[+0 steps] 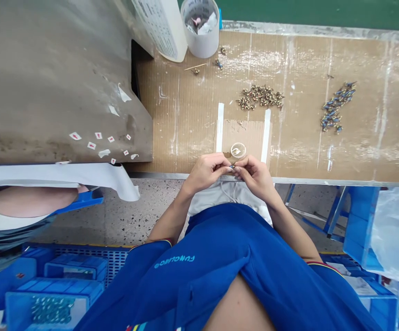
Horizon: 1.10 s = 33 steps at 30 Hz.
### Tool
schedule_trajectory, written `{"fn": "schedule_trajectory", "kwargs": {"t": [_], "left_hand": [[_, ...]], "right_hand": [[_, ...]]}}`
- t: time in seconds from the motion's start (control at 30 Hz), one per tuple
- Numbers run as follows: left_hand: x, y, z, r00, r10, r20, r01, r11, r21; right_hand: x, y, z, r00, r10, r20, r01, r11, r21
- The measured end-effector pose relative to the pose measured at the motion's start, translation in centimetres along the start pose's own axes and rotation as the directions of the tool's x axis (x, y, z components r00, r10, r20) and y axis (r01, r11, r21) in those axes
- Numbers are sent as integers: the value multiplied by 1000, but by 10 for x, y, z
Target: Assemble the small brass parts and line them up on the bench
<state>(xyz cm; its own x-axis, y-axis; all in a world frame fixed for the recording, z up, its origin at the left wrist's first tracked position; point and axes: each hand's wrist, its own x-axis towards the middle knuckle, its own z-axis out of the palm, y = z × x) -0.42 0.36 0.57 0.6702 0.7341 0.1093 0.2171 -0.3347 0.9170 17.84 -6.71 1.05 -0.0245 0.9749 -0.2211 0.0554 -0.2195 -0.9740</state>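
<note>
My left hand (207, 171) and my right hand (254, 177) meet at the near edge of the cardboard-covered bench (358, 151). Their fingertips pinch together on one small metal part (233, 166), too small to make out in detail. Just beyond the fingers lies a small round clear dish (238, 150) between two white tape strips (219, 127). Further back is a pile of brass-coloured parts (260, 97). A pile of blue-tipped parts (337, 108) lies to the right.
A white cup (200, 28) and a white slotted housing (161, 27) stand at the back. A grey panel (54, 82) with small stickers fills the left. Another person's arm (30, 202) shows at the left. Blue crates (54, 289) sit on the floor.
</note>
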Motion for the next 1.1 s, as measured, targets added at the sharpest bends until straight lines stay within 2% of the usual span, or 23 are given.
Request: {"fn": "schedule_trajectory", "kwargs": {"t": [0.1, 0.3, 0.6, 0.8, 0.97, 1.1], "left_hand": [[0, -1, 2, 999, 24, -22, -23, 1000, 16], [0, -2, 3, 996, 78, -36, -76, 995, 59], [0, -5, 3, 998, 61, 13, -62, 990, 128], [-1, -4, 5, 997, 71, 9, -71, 986, 148], [-2, -5, 6, 997, 68, 20, -70, 982, 173], [-2, -5, 6, 997, 74, -8, -72, 985, 155]], "right_hand": [[0, 2, 1, 999, 13, -34, -11, 998, 62], [0, 4, 3, 996, 4, -88, 3, 997, 78], [3, 4, 0, 998, -70, -10, 69, 995, -71], [3, 4, 0, 997, -82, -9, 80, 988, -132], [3, 3, 0, 997, -71, -13, 68, 988, -141], [3, 3, 0, 999, -33, -29, 31, 996, -79]]}}
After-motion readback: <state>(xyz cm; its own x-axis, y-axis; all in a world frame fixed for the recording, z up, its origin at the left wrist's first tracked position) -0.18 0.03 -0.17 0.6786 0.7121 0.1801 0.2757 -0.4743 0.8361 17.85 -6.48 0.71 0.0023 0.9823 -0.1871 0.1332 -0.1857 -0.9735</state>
